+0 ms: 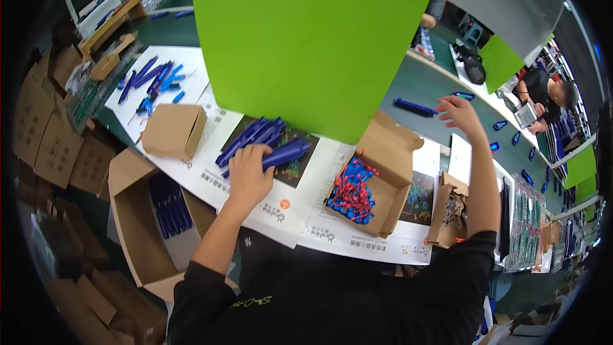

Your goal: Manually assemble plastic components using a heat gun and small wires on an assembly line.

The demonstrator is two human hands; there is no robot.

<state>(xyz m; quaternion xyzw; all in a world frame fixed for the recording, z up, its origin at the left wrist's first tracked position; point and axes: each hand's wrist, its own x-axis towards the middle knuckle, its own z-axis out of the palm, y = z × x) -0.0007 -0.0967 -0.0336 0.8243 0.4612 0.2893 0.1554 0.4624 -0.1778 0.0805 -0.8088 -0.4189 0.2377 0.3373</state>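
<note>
My left hand (250, 176) is wrapped round a long dark-blue plastic casing (288, 153) above the paper-covered table. Behind it, several similar blue casings (252, 137) lie in a pile on a dark printed picture. My right hand (456, 115) reaches out over the green belt with its fingers apart and nothing in them. A blue casing (414, 107) lies on the belt just left of those fingers, with a gap between. An open cardboard box (396, 201) stands between my arms, holding many small blue parts with red wires (353, 195).
A tall green panel (313, 45) rises in front of me. At left are a closed carton (172, 131), a large open box (137, 236) with blue casings, and loose blue parts (169, 80). A small box of metal pieces (450, 214) sits by my right forearm. A co-worker (543, 96) sits far right.
</note>
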